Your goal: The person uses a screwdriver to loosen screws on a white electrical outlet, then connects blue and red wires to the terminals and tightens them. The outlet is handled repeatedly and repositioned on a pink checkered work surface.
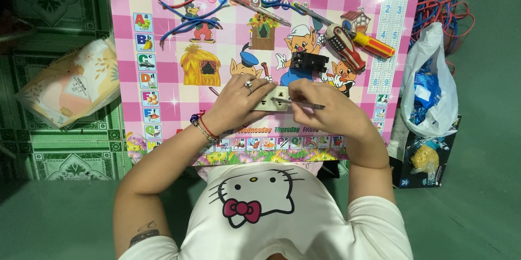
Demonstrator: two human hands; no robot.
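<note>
Head view: left hand (234, 102) has its fingers pressed down on a beige socket plate (269, 102) on the pink table (163, 75); right hand (325, 111) has its fingers pinched on a thin screwdriver (298, 102), tip over the plate. Keeping the plate pinned flat and the tool steady seems wise (slipping looks easy). A black switch block (307, 62) lies just beyond the fingers.

A pink checked table (163, 75) with cartoon pictures stands on the green floor (65, 216). On it lie blue and red wires (190, 16), a black switch (307, 63), and screwdrivers (347, 45)
</note>
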